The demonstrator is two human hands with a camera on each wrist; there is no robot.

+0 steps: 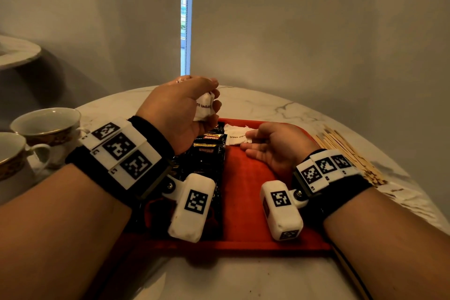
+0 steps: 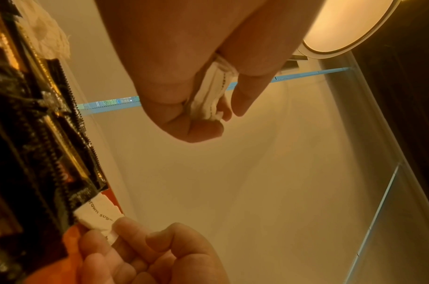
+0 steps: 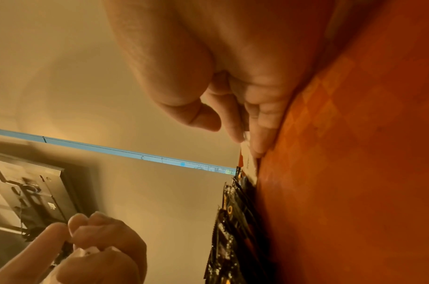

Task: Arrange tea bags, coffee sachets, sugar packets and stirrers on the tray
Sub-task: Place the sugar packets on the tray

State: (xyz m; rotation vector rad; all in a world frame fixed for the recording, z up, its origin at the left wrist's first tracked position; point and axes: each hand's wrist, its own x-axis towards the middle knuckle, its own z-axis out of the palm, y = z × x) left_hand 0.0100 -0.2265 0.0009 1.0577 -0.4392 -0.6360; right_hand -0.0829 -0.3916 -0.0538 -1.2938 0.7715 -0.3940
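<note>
Left hand (image 1: 180, 109) first: its grip is clamped on a small stack of white sugar packets (image 1: 204, 107), thumb on one side and curled fingers on the other, and the left wrist view shows their edges bunched together between the fingers (image 2: 209, 98). It holds them raised above the far edge of the red tray (image 1: 246, 202), wrist cocked and palm turned inward, most likely as a supply to deal from. Over to the right hand (image 1: 272, 143): it lies low on the tray, palm turned up and to the side, fingers loosely curled, with the fingertips pinching the near corner of a brown sugar packet (image 1: 235, 135) that rests flat on the tray's far part; that reads as squaring it into place. Just left of that packet, a black column of coffee sachets (image 1: 209, 143) runs down the tray, overlapping one another, so the sugar looks to be starting its own row beside them. Outward now: the wooden stirrers (image 1: 350, 151) lie in a loose pile on the marble table (image 1: 280, 105) to the right of the tray, not yet placed. Two cups (image 1: 46, 124) stand at the left edge of the table. Tea bags I cannot pick out with certainty.
</note>
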